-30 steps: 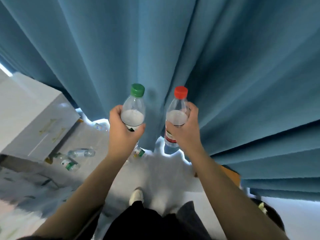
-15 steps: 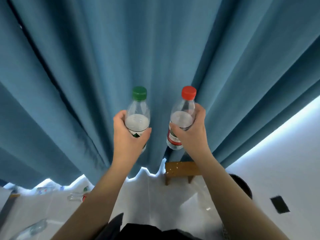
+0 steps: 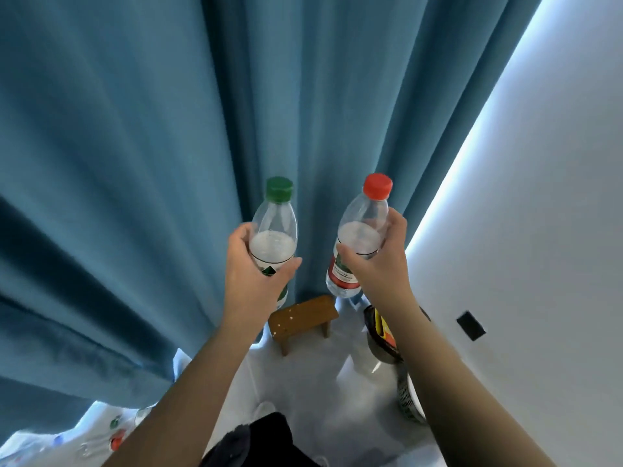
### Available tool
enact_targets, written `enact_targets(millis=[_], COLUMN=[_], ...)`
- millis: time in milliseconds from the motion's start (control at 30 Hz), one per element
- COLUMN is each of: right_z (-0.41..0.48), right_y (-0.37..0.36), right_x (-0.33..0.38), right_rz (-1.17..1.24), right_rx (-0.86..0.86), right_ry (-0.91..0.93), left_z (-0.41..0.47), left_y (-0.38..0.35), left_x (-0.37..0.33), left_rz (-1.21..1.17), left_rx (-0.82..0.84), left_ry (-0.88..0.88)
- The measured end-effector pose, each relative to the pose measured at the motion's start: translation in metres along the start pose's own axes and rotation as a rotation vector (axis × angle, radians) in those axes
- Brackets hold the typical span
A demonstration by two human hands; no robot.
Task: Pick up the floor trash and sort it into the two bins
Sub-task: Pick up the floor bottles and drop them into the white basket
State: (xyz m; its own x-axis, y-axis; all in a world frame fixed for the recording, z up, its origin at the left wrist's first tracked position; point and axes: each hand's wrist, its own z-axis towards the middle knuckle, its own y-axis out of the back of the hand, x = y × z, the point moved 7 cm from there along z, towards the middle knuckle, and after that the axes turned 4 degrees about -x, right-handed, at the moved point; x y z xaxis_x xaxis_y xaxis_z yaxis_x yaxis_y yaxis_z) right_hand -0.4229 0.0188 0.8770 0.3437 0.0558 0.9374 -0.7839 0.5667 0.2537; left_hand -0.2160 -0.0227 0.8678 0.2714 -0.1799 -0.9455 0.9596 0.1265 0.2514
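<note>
Before the curtain [image 3: 135, 163], left grip [image 3: 251, 274] clasping green-capped bottle [image 3: 274, 227], right grip [image 3: 381, 267] clasping red-capped bottle [image 3: 362, 227]

View: swung right — wider white wall [image 3: 539, 230].
Stool [image 3: 303, 315]: nearer now.
Bins: black bin [image 3: 370, 318], mesh basket [image 3: 409, 401] — more exposed.

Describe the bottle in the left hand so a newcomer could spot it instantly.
Find the blue curtain filling the view; two clear bottles are held before it. The left hand grips the green-capped bottle; the neighbouring red-capped bottle has a red label.
</note>
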Motion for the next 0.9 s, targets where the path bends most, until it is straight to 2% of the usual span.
enact_targets(millis=[233, 433, 667, 900], right_z=[0.028, 0.060, 0.078, 0.048], right_y=[0.072, 0.152, 0.224, 0.289], right_x=[-0.047, -0.103, -0.164, -0.267], right_rz=[-0.099, -0.166, -0.172, -0.266], right_rx=[-0.159, -0.353, -0.597, -0.649], right_ry=[-0.134, -0.283, -0.484, -0.751], left_z=[0.028, 0.045, 0.035, -0.010], left_y=[-0.110, -0.244, -0.387, -0.488], left_x=[-0.005, -0.009, -0.005, 0.042], left_rz=[0.053, -0.014, 0.048, 0.192], left_rx=[0.244, 0.547, 0.938, 1.146], left_ry=[-0.100, -0.114, -0.130, -0.093])
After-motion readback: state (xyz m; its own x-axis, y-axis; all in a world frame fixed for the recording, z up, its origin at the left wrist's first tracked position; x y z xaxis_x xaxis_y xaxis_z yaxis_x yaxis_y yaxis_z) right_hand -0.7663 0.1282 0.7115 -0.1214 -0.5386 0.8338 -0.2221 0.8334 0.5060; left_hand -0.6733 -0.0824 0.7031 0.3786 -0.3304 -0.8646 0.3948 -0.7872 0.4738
